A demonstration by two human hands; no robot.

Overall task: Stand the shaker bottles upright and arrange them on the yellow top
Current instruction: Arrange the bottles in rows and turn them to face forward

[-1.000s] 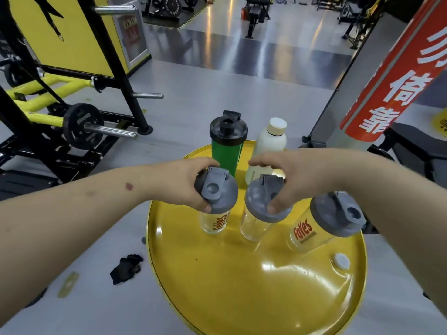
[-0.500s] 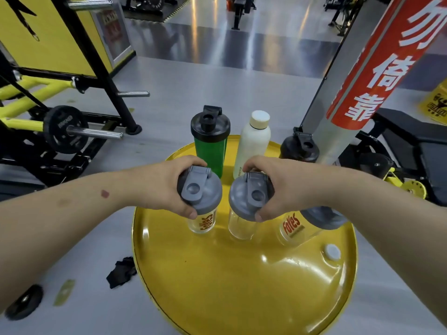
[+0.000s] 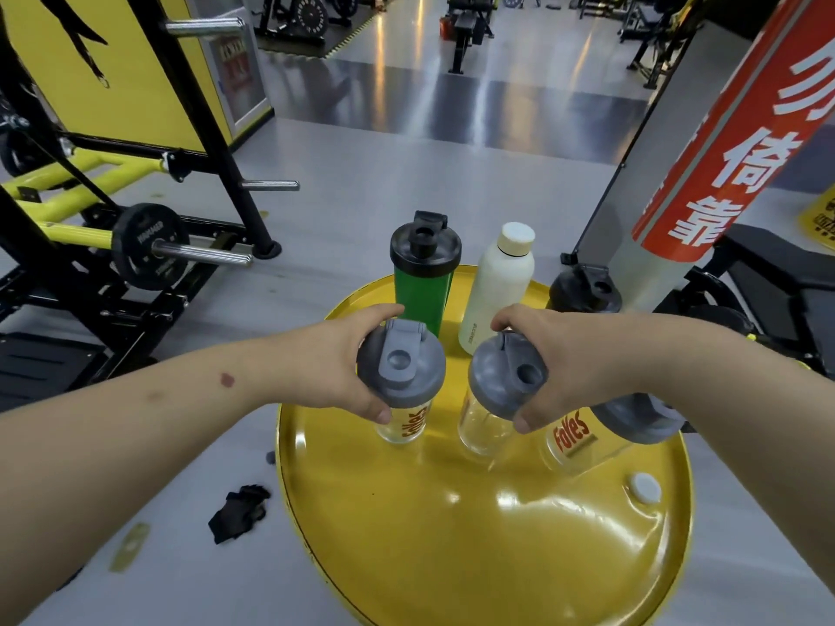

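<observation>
Two clear shaker bottles with grey lids stand upright on the round yellow top (image 3: pixel 452 558). My left hand (image 3: pixel 334 361) grips the lid of the left clear shaker (image 3: pixel 404 399). My right hand (image 3: pixel 565 363) grips the lid of the middle clear shaker (image 3: pixel 488 399). A third clear shaker (image 3: pixel 601 431) stands to the right, partly hidden under my right forearm. Behind them stand a green shaker with a black lid (image 3: pixel 422 282), a white bottle (image 3: pixel 494 291) and a black-lidded shaker (image 3: pixel 585 291) at the far right edge.
A small white cap (image 3: pixel 645 486) sits in the yellow top near its right rim. A red and white post (image 3: pixel 723 142) leans at the right. A black rack with a weight plate (image 3: pixel 144 246) stands left. A black glove (image 3: pixel 239 517) lies on the floor.
Both hands keep hold of their shaker lids. The view has drifted so the black-lidded shaker at the back right came into sight; the two held shakers stay upright side by side.
</observation>
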